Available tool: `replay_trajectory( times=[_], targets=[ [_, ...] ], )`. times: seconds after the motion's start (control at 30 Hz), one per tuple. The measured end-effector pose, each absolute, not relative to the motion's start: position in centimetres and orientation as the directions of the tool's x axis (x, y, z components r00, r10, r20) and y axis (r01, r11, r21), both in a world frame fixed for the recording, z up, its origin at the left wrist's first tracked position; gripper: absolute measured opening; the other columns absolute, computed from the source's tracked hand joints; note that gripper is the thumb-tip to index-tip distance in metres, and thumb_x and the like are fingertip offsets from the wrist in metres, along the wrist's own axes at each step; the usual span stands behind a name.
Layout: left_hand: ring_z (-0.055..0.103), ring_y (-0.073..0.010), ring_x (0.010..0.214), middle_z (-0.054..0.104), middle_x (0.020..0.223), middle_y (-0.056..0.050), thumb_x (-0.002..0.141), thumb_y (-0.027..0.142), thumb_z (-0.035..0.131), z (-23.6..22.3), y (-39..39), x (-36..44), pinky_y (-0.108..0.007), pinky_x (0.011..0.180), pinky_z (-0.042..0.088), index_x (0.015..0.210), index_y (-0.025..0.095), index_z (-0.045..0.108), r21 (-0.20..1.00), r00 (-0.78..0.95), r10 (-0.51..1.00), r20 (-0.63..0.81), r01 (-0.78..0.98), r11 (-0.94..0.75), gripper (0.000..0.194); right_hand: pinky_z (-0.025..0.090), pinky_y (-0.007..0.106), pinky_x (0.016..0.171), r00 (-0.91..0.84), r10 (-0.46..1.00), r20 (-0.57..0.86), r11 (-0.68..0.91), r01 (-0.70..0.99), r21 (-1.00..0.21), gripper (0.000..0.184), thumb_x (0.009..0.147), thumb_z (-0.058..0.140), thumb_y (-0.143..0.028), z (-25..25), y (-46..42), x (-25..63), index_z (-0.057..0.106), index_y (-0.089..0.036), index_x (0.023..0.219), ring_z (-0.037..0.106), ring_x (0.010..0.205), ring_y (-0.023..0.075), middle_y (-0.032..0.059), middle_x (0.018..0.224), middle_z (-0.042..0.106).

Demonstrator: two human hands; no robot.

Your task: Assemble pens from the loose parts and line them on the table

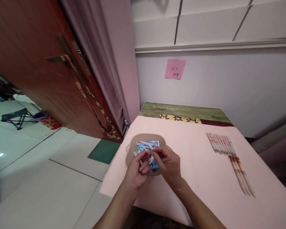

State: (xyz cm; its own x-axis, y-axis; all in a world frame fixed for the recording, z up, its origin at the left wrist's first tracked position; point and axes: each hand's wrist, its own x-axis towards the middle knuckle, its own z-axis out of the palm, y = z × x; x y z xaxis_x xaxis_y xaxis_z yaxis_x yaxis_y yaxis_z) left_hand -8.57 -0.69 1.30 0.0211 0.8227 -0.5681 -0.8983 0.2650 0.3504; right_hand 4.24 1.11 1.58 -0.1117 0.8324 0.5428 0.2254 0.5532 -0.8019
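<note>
Over a beige tray [131,147], my left hand [137,170] pinches a small orange-ended pen part [148,152] between thumb and fingers. The fingertips of my right hand [167,161] meet at the same piece and are closed on it; most of it is hidden by the fingers. Inside the tray lies a loose pile of blue, lilac and white pen parts [147,144]. Small bright-blue pieces [154,166] sit at its near side, partly covered by my hands.
On the right of the pink-covered table [195,197] lie a row of pale pink pens [220,143] and several brown-capped pens [241,176]. A pink note [175,69] is on the wall. A brown door [49,63] and curtain stand at the left.
</note>
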Motion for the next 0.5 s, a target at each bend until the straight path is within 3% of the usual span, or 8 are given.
replay_trajectory(
  times=[0.27, 0.4, 0.5],
  targets=[
    [0.024, -0.0001, 0.024, 0.052, 0.046, 0.006, 0.09, 0.014, 0.047, 1.4, -1.2, -7.7, -0.012, 0.024, 0.019, 0.074, 0.013, 0.053, 0.393, 0.003, 0.829, -0.56, -0.88, 0.269, 0.017, 0.05, 0.023, 0.068, -0.194, 0.798, 0.571, 0.603, 0.269, -0.751, 0.007, 0.086, 0.061, -0.022, 0.6, 0.9, 4.6, 0.068, -0.02, 0.085, 0.063, 0.073, 0.0133, 0.0024, 0.08, 0.068],
    [0.025, 0.0001, 0.023, 0.052, 0.047, 0.006, 0.09, 0.014, 0.048, 1.4, -1.1, -8.0, -0.012, 0.024, 0.019, 0.074, 0.013, 0.053, 0.413, -0.011, 0.83, -0.557, -0.871, 0.265, 0.017, 0.045, 0.021, 0.056, -0.213, 0.934, 0.287, 0.324, 0.167, -0.931, 0.007, 0.078, 0.068, -0.025, 1.3, 1.7, 4.2, 0.067, -0.019, 0.075, 0.057, 0.059, 0.0112, -0.0009, 0.068, 0.064],
    [0.025, -0.0001, 0.022, 0.056, 0.051, 0.004, 0.09, 0.013, 0.046, 1.8, -1.0, -8.7, -0.012, 0.023, 0.019, 0.076, 0.012, 0.054, 0.434, -0.034, 0.834, -0.55, -0.865, 0.251, 0.016, 0.039, 0.019, 0.046, -0.33, 0.944, 0.021, 0.016, -0.018, -1.0, 0.022, 0.067, 0.076, -0.033, 1.8, 3.0, 3.4, 0.061, -0.017, 0.069, 0.049, 0.048, 0.0088, -0.0051, 0.055, 0.056]
  ],
)
